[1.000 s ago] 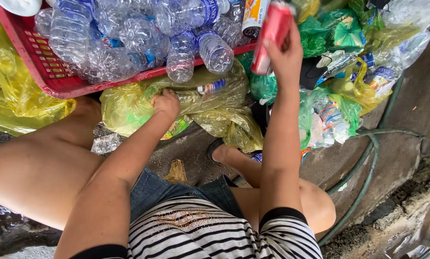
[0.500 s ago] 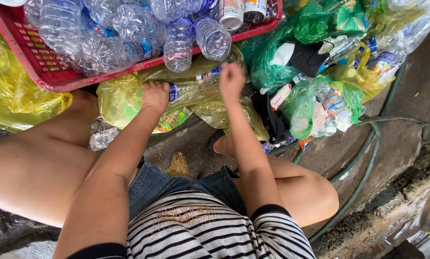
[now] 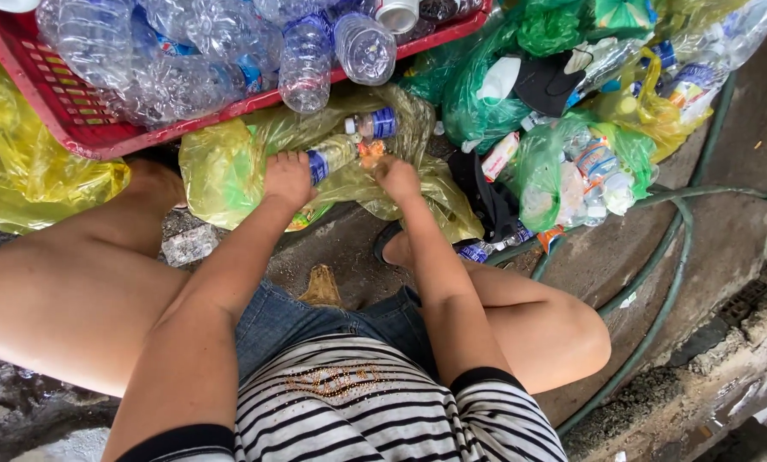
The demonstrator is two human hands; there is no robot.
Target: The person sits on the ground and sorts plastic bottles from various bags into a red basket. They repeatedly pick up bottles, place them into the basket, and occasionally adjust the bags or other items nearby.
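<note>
I am crouched over a translucent yellow plastic bag (image 3: 225, 167) lying on the ground in front of my knees. My left hand (image 3: 288, 180) is clenched on the bag's crumpled plastic, beside a clear bottle with a blue label (image 3: 334, 156) inside it. My right hand (image 3: 398, 178) is clenched on the same bag a little to the right, next to an orange scrap (image 3: 371, 154). A second small bottle (image 3: 375, 124) lies just beyond my hands. Above them stands a red plastic crate (image 3: 59, 107) heaped with clear plastic bottles (image 3: 195, 60) and a few cans (image 3: 396, 13).
Green bags (image 3: 486, 81) stuffed with bottles and wrappers (image 3: 572, 167) pile up at the right. Another yellow bag (image 3: 24, 171) lies at the left under the crate. A green hose (image 3: 661, 287) curves along the concrete by my right knee. A drain edge runs at the lower right.
My right hand held a red can up by the crate, then came down without it to the yellow bag. The left hand stayed on the bag.
</note>
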